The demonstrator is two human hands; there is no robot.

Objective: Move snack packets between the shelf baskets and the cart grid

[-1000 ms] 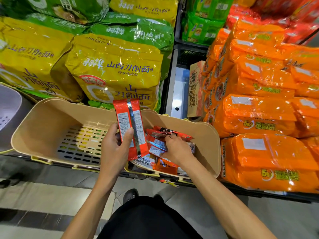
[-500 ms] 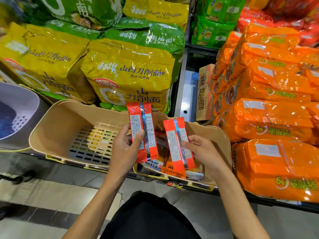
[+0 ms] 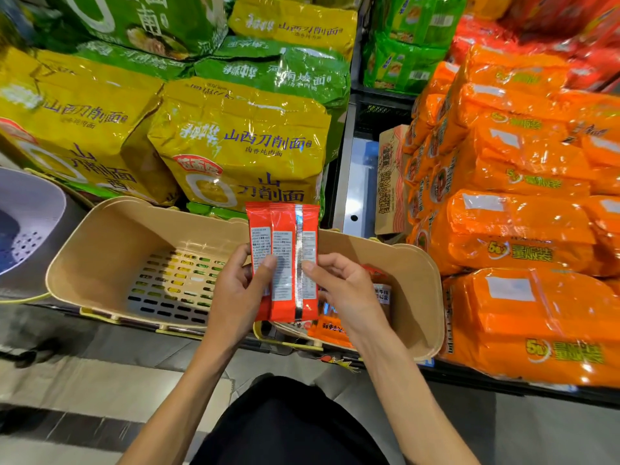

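A shop aisle, with grey floor [image 3: 100, 380] along the bottom of the frame and stocked shelves filling the top. Nearest, at lower centre, is the person's dark clothing [image 3: 288, 427], with both forearms reaching up from it.

At mid-frame the left hand [image 3: 240, 290] and right hand [image 3: 345, 290] meet on the red snack packets [image 3: 285, 260], held upright with their printed backs to the camera. The left hand grips them with its thumb across the labels. The right hand pinches the right edge, thumb on the front and fingers curled behind. The packets overlap as one stack above the gap between two baskets.

Behind them, the empty beige basket [image 3: 100, 250] sits left of centre. The right beige basket [image 3: 419, 297] still holds a few loose packets [image 3: 330, 330] at its near end. A lilac basket [image 3: 30, 209] shows at the left edge. Farther up are yellow noodle bags [image 3: 241, 146], green bags [image 3: 285, 72] and, on the right, orange multipacks [image 3: 520, 229].

The step in hand looks like gathering packets out of the right basket. Next, one hand probably needs to take the whole stack so the other can reach down again or carry it off. The cart grid is not in view.

A second ago the right hand was down in the right basket. Half a second ago each hand held its own packet, apart. Now the two are pressed together.
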